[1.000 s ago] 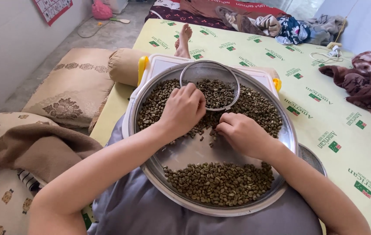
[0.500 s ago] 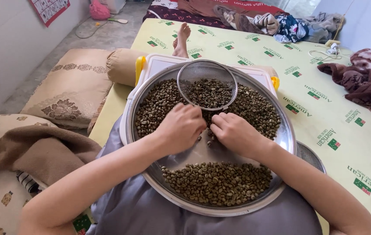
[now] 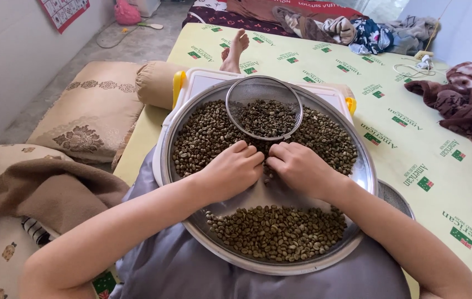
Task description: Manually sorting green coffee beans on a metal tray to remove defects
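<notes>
At the far left lie two beige patterned cushions (image 3: 89,111), with a brown blanket (image 3: 48,185) draped over the nearer one, and a bolster (image 3: 156,83) rests against the mattress edge. One large round steel tray (image 3: 366,171) sits on the person's lap above grey cloth (image 3: 175,266), backed by a white tray with yellow handles (image 3: 203,80). Green coffee beans lie in the steel tray in two heaps: a broad far heap (image 3: 203,135) and a smaller near heap (image 3: 277,232), with a bare strip of metal between them. One round mesh sieve (image 3: 263,86) rests on the far heap and holds more beans. The left hand (image 3: 230,169) sits at the near edge of the far heap, its grip curled loosely, fingers bent onto the beans; whether it pinches any cannot be told. Just beside it, almost touching, the right hand (image 3: 299,166) is likewise curled with fingertips in the beans. One bare foot (image 3: 235,50) shows beyond the trays. To the right spreads the pale yellow mattress (image 3: 413,138), with a maroon blanket (image 3: 463,105) at its edge.
</notes>
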